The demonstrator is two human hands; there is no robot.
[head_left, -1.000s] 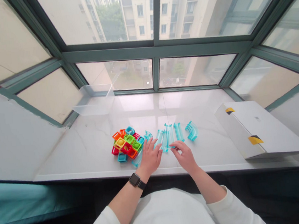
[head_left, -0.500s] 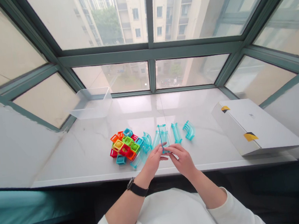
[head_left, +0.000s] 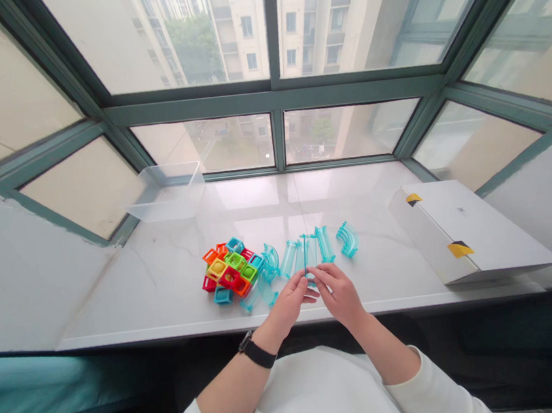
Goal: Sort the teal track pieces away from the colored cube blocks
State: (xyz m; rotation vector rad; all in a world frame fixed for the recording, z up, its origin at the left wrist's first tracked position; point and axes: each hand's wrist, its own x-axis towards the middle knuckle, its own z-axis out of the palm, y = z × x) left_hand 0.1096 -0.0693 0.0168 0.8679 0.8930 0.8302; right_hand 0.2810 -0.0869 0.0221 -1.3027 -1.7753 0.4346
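Between my two hands a clear blue track piece (head_left: pixel 311 250) is held up near the front of the sill, its long side pointing away from me. My left hand (head_left: pixel 293 298) grips its near end from the left, fingers closed. From the other side my right hand (head_left: pixel 338 292) pinches the same end. Behind and beside it lie more clear blue pieces: a straight track (head_left: pixel 289 258), another straight track (head_left: pixel 325 244) and a curved track (head_left: pixel 347 239). To the left, several colourful square blocks (head_left: pixel 231 270) form a heap, with a curved track (head_left: pixel 270 257) against it.
A clear plastic bin (head_left: pixel 171 201) stands at the back left of the white sill (head_left: pixel 142 293). On the right sits a white box (head_left: pixel 476 231) with yellow and black tabs. Green window frames (head_left: pixel 235 103) enclose the sill.
My hands have moved slightly right with the track piece, which has also turned a little. The loose pieces and blocks stay where they were, while the view shifts slightly.
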